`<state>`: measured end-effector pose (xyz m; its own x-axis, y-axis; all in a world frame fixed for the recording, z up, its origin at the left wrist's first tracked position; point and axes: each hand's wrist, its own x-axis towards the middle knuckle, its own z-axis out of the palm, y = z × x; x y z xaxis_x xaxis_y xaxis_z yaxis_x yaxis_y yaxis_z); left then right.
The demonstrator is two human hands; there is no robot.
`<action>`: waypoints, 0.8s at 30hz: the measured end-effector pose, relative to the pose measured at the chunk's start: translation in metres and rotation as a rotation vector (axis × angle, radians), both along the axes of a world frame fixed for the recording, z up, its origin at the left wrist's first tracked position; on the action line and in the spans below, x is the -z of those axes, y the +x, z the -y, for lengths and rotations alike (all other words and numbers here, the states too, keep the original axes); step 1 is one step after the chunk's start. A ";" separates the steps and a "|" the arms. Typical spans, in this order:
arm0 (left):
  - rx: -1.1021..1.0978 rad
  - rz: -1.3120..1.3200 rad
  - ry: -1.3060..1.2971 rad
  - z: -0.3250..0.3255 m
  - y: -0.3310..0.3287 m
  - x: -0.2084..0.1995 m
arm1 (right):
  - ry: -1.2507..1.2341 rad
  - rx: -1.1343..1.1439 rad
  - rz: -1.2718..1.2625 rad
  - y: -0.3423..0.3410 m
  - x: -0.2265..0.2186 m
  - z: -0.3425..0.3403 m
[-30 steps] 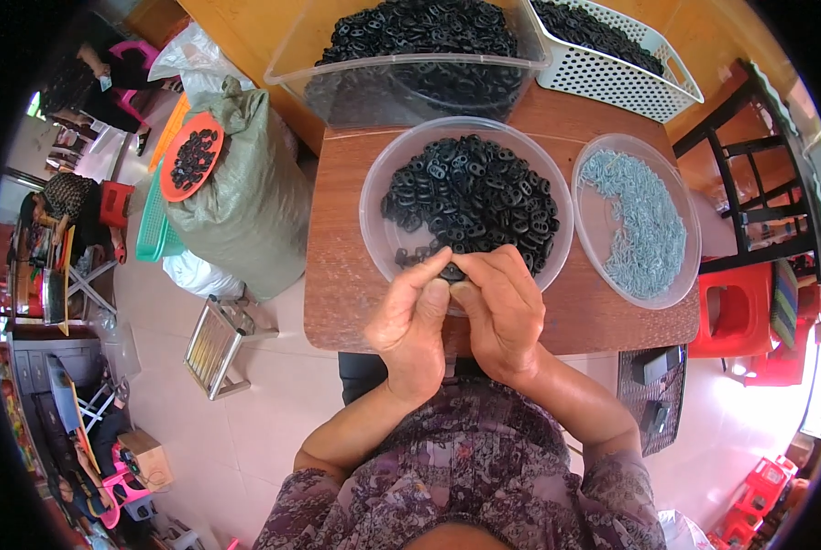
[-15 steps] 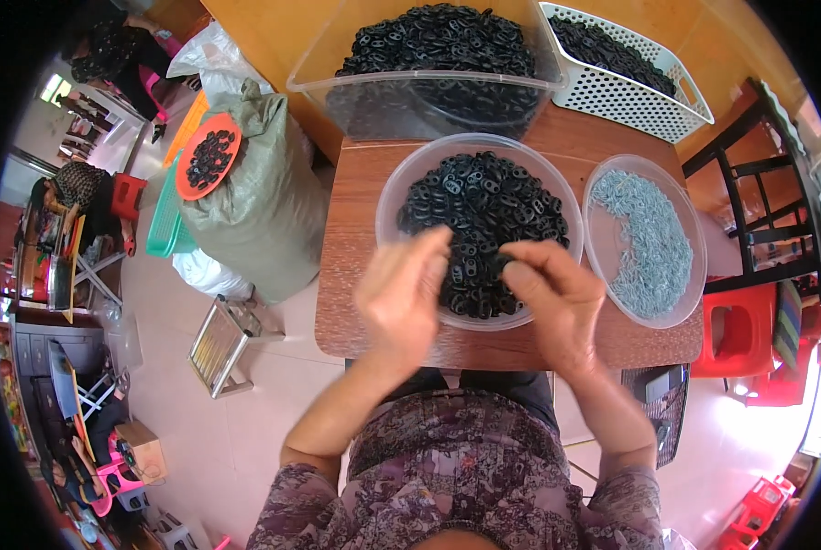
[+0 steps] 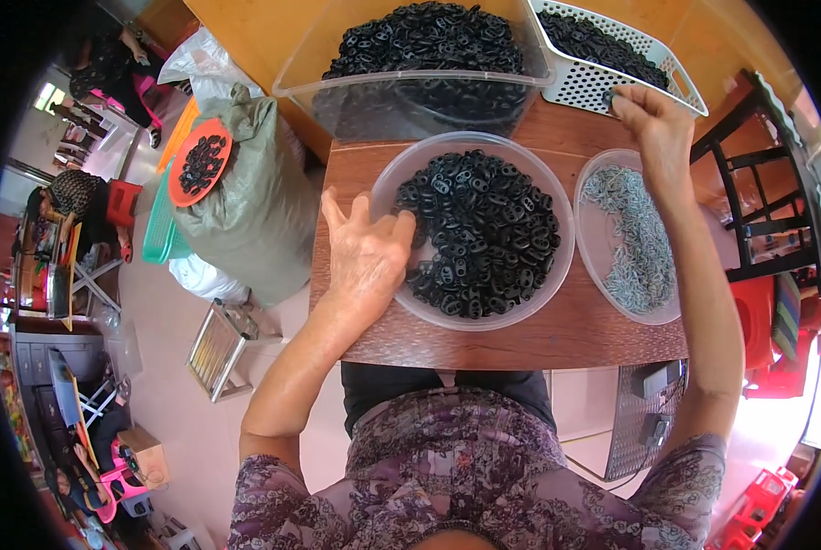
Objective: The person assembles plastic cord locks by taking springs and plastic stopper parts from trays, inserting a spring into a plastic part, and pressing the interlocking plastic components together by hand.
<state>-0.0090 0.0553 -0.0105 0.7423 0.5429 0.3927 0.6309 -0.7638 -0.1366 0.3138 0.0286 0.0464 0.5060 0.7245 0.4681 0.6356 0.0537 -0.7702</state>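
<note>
A round clear bowl (image 3: pixel 568 266) on the table holds many small black two-holed plastic pieces (image 3: pixel 484 229). At the bowl's left rim is my left hand (image 3: pixel 366 252), its outer fingers raised and its fingertips closed at a black piece (image 3: pixel 418 235); the thumb is mostly hidden. My right hand (image 3: pixel 656 128) is stretched far to the right, in front of a white perforated basket (image 3: pixel 603 92). Thumb and forefinger pinch a small dark piece (image 3: pixel 609 99) there. Below that arm lies an oval clear tray (image 3: pixel 595 266) with small grey-blue metal parts (image 3: pixel 626 238), partly covered by the forearm.
A large clear bin (image 3: pixel 410 82) full of black pieces stands at the table's back. Left of the table (image 3: pixel 465 346), a grey-green sack (image 3: pixel 245 202) carries an orange plate (image 3: pixel 220 179) of black pieces. A metal-framed stool (image 3: pixel 222 353) and red stools (image 3: pixel 757 316) stand on the floor.
My right hand has gone from the bowl up and right to the white basket, with a dark piece in its fingers. My left hand has shifted left to the bowl's rim.
</note>
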 end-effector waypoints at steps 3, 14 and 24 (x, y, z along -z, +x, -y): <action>0.055 0.159 -0.147 0.002 -0.007 -0.003 | -0.031 -0.007 -0.020 0.033 0.001 -0.027; 0.106 0.502 -0.274 0.007 -0.013 -0.005 | -0.228 0.215 0.528 0.106 -0.001 -0.080; 0.154 0.312 -0.594 0.000 -0.006 0.002 | -0.053 0.007 0.436 0.021 0.019 -0.020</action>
<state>-0.0152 0.0549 -0.0128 0.7286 0.6296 0.2697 0.4508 -0.7372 0.5033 0.3350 0.0485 0.0275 0.2748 0.7502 0.6014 0.9019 0.0157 -0.4316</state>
